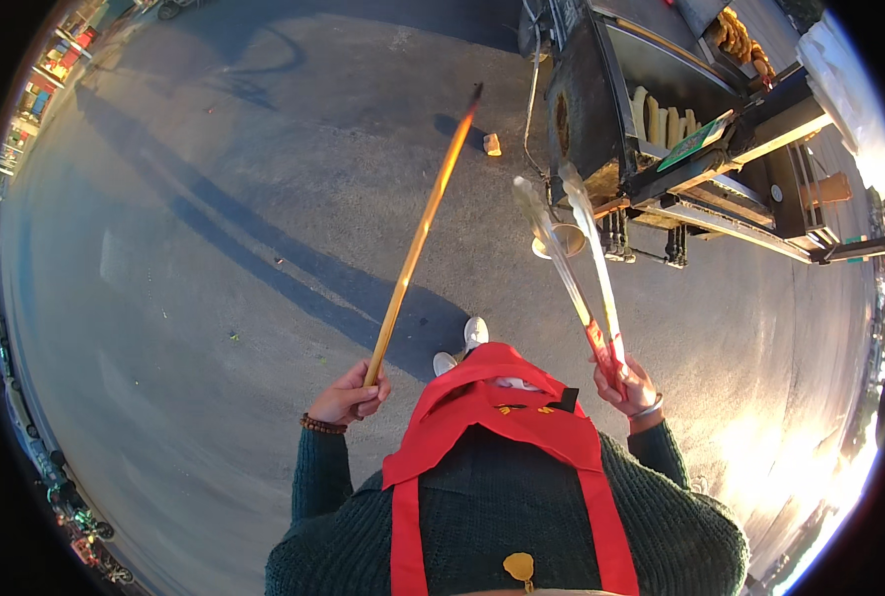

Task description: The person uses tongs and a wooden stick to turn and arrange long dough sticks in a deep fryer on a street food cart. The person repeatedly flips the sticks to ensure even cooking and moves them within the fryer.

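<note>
My left hand (351, 395) is closed around the lower end of a long wooden stick (413, 261), whose far tip is dark and points up and away. In my right hand (627, 387) is a pair of metal tongs (588, 276) with red handles; their two arms stand apart, with nothing between the tips. The tongs lie nearer the food cart (599, 97) than the stick does. Pale dough sticks (662, 119) stand side by side in a compartment of the cart, and golden fried dough (740, 41) lies farther back.
The cart's metal frame (740, 223) juts out at the right, with a green card bearing writing (696, 140) on it. A round container (559, 241) is below its near corner. A small block (492, 144) lies on the pavement (264, 179). Vehicles line the far left edge.
</note>
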### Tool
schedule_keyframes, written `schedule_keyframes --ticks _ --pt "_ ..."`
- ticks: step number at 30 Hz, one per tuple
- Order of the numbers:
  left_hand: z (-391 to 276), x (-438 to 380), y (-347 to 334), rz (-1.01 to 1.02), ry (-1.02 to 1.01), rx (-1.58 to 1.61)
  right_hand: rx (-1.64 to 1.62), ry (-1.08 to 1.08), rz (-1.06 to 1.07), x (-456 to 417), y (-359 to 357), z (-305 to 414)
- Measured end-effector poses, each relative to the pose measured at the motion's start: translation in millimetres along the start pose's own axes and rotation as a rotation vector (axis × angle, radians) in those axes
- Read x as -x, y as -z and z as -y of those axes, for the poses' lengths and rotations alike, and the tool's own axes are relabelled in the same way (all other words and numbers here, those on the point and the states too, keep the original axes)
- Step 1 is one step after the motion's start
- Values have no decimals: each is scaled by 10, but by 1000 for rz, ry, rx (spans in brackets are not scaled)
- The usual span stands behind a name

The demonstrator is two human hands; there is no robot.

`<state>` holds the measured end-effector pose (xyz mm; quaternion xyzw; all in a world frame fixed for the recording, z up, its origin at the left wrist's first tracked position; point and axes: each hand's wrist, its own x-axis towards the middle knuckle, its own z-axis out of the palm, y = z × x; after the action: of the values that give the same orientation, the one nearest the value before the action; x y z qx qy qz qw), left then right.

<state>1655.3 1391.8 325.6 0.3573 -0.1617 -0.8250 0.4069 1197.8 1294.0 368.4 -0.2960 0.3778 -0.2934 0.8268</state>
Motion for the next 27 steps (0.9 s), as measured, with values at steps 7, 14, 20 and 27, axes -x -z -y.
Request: schedule_keyframes --ticks 7,14,20,27 --pt "-479 -1427 -156 -228 -460 348 357 197 122 -2285 -1420 -230" --pt "-1575 -1735 -159 -581 -576 33 828 397 23 -3366 -2081 -310" --pt "-2320 -1868 405 -401 -555 315 464 349 176 -4182 -2400 499" --pt "-3536 -2602 1398 -601 -471 68 -249 321 340 -4880 -2003 2158"
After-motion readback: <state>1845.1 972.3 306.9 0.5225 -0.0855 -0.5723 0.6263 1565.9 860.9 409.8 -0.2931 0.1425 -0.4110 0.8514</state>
